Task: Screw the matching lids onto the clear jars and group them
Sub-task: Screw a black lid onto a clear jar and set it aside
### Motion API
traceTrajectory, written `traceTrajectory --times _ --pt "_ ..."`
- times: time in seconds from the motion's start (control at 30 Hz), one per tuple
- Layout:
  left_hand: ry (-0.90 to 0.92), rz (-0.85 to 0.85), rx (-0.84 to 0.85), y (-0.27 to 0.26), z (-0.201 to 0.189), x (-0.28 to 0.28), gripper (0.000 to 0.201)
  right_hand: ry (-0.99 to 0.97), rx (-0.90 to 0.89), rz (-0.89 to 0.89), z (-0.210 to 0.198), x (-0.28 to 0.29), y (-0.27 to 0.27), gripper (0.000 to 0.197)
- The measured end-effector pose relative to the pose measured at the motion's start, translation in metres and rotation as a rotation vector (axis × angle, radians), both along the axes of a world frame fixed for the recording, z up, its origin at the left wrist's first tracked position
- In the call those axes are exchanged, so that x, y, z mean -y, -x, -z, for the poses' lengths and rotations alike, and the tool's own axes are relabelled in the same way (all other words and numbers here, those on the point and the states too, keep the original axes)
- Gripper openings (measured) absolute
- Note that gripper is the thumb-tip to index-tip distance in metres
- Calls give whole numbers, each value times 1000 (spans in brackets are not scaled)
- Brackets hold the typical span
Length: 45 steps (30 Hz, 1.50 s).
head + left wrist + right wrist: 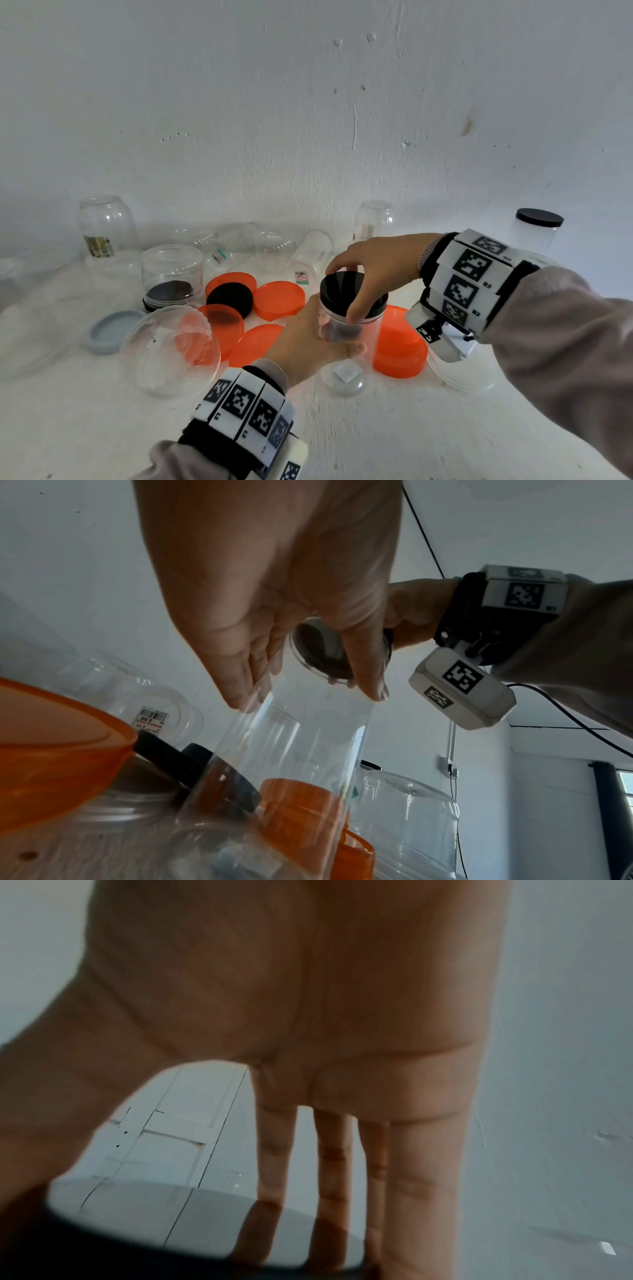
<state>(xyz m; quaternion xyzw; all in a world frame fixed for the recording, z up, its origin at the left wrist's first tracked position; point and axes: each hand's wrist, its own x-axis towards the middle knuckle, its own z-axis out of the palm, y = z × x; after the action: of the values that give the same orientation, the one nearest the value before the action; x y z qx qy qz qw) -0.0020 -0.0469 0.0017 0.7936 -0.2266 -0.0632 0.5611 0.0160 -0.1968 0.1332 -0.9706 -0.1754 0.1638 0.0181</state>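
Observation:
A tall clear jar (pixel 346 342) stands at the table's middle, and my left hand (pixel 308 342) grips its body from the left. A black lid (pixel 342 291) sits on its mouth, with my right hand (pixel 370 270) curled over it, thumb in front and fingers behind. In the left wrist view my left hand (pixel 274 601) wraps the clear jar (pixel 291 764), whose black lid (pixel 325 653) shows from below. The right wrist view shows my right fingers (pixel 421 1177) reaching down over the glossy black lid (pixel 154 1231).
Several orange lids (pixel 279 299) and a loose black lid (pixel 229 298) lie left of the jar; a larger orange lid (pixel 400 342) lies to its right. A grey lid (pixel 113 330), a clear dome (pixel 171 349) and open jars (pixel 171 270) crowd the left. A capped jar (pixel 536 229) stands far right.

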Motion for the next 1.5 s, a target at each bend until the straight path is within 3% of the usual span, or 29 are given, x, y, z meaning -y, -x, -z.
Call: traceTrajectory --times 0.23,0.5,0.9,1.0,1.1,1.2,1.33,1.5 --pt "-12 22 -37 -3 1 -1 83 -14 -73 -83 -2 5 -5 79" --pt "-18 34 -33 -4 1 0 77 -23 -121 -152 -5 5 -1 82" --pt "-20 32 -25 0 -2 0 85 33 40 58 9 -2 2 76" --pt "-1 22 -28 0 -1 1 82 19 -30 -1 5 1 2 82" --pt "14 25 -34 0 -1 1 82 14 -47 -59 -1 1 2 77" --pt "19 32 -45 0 0 0 81 29 9 2 3 -3 2 70" --pt "-3 31 -54 -1 0 -1 72 86 82 73 10 -7 3 79" --pt "26 39 -41 0 0 0 81 7 -52 -49 0 -1 2 78"
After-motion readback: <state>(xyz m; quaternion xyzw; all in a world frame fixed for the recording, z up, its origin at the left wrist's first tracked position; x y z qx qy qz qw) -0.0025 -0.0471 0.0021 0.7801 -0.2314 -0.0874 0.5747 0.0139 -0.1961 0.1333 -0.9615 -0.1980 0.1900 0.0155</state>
